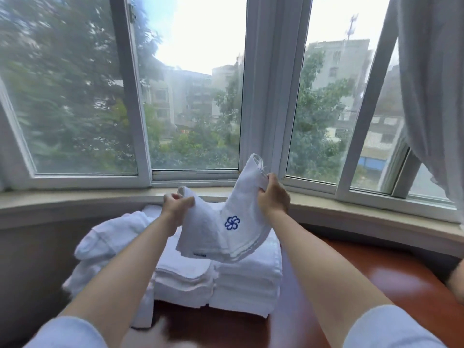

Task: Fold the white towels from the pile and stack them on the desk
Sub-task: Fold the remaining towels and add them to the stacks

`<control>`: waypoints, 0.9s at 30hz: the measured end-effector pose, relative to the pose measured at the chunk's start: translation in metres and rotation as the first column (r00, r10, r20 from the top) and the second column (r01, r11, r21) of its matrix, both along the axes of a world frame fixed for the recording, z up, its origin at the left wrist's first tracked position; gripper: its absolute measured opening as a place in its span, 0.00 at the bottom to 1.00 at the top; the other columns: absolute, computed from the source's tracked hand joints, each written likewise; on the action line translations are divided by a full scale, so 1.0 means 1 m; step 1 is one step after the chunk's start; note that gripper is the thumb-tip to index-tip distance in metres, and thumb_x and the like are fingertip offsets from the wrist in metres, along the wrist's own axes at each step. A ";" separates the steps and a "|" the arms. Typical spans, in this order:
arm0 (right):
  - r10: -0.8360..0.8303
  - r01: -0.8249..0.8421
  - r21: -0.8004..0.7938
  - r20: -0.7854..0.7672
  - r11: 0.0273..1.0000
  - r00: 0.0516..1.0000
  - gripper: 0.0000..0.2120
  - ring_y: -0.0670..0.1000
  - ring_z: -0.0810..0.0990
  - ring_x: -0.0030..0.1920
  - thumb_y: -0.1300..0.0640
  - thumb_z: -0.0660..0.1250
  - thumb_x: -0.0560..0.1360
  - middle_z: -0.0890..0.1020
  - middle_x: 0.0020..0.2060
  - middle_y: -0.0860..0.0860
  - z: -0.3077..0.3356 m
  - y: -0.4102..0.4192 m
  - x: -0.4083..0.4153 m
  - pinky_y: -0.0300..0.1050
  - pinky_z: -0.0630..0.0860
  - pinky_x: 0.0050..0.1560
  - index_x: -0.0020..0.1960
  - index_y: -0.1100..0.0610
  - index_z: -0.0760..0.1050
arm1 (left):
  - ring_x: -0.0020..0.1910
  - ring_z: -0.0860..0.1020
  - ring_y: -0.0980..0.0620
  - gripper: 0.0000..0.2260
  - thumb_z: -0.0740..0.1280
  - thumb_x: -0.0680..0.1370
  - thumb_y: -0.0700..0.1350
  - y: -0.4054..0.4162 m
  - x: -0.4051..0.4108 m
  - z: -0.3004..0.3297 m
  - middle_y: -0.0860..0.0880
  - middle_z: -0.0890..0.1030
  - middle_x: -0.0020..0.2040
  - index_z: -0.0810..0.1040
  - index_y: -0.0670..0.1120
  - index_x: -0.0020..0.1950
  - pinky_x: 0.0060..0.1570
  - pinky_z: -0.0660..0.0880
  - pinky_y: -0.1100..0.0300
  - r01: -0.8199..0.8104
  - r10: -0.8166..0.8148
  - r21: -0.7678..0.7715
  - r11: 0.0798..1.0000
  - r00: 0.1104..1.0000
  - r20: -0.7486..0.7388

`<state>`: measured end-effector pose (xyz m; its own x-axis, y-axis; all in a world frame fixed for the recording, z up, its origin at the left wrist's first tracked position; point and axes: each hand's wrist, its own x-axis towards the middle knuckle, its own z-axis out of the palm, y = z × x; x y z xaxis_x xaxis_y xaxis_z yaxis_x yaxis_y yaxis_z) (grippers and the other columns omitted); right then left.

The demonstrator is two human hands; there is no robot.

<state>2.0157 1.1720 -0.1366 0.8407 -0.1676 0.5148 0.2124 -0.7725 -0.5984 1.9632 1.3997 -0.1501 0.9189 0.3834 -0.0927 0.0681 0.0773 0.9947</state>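
A white terry towel with a blue pinwheel emblem (pixel 226 222) hangs in the air, its upper corners pinched by the curled fingers of the left hand (pixel 175 204) and right hand (pixel 273 194), above two stacks of folded white towels (pixel 226 277) on the glossy reddish-brown wooden worktop (pixel 376 277), beside a loose pile of white towels (pixel 105 242).

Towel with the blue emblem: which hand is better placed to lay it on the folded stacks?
Probably the right hand: it grips the towel high, above the right stack. The left hand pinches the lower corner, nearer the unfolded pile.
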 end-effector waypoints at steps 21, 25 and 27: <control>0.250 -0.243 -0.177 0.015 0.954 0.968 0.09 0.61 0.77 0.47 0.63 0.60 0.74 0.81 0.46 0.58 -0.015 0.148 0.125 0.48 0.63 0.42 0.55 0.59 0.70 | 0.32 0.81 0.46 0.11 0.64 0.76 0.38 0.113 0.034 -0.040 0.41 0.78 0.37 0.70 0.39 0.57 0.35 0.80 0.57 0.459 -0.410 -0.113 0.881 0.623 -0.666; 0.238 -0.236 -0.288 -0.029 0.928 0.971 0.09 0.60 0.78 0.48 0.62 0.58 0.76 0.81 0.47 0.57 -0.030 0.157 0.156 0.49 0.66 0.49 0.55 0.58 0.71 | 0.33 0.82 0.45 0.06 0.62 0.76 0.37 0.123 0.057 -0.053 0.42 0.81 0.34 0.72 0.38 0.52 0.40 0.82 0.54 0.511 -0.421 -0.145 0.847 0.480 -0.769; 0.222 -0.228 -0.326 -0.057 0.917 0.973 0.10 0.60 0.79 0.48 0.62 0.58 0.76 0.82 0.46 0.57 -0.042 0.160 0.169 0.49 0.66 0.49 0.56 0.58 0.70 | 0.32 0.82 0.46 0.04 0.63 0.77 0.37 0.131 0.068 -0.065 0.43 0.81 0.32 0.73 0.37 0.50 0.41 0.82 0.54 0.589 -0.421 -0.144 0.796 0.366 -0.830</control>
<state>2.1849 1.3324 -0.1786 0.8465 0.2030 0.4921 0.3949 -0.8594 -0.3248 2.0310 1.5307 -0.2148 0.4948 -0.0411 -0.8681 0.7876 -0.4010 0.4679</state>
